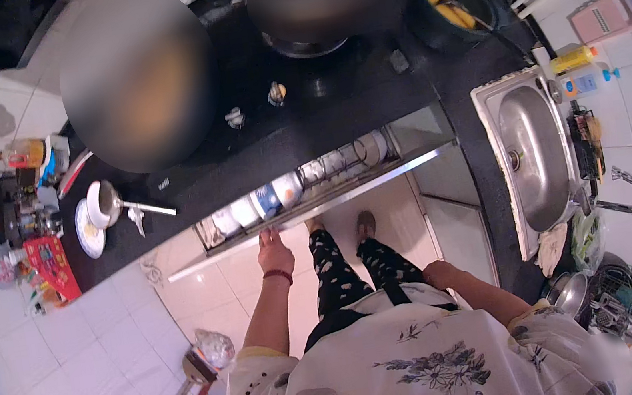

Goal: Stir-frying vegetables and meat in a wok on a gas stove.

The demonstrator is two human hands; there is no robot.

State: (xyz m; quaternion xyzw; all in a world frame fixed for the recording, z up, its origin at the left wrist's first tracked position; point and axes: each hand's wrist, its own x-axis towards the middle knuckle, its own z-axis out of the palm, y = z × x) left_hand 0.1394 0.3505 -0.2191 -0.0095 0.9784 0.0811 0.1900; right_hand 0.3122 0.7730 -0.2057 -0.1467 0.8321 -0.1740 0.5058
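Observation:
My left hand [275, 258], with a dark red bracelet at the wrist, has its fingers over the top edge of a pulled-out drawer front [345, 189]. Inside the drawer, bowls [268, 200] stand in a row in a wire rack, some white and one with a blue pattern. Farther right in the same rack are plates or dishes [370, 148]. My right hand [443, 274] rests by my hip, against my clothing. Its fingers are partly hidden, and nothing is seen in it.
A black countertop [316, 114] with a gas hob runs above the drawer. A ladle [105, 206] lies by a small plate [92, 238] at left. At right stand a dark green pot [425, 24] with utensils and a steel sink [536, 166]. Two large areas are blurred.

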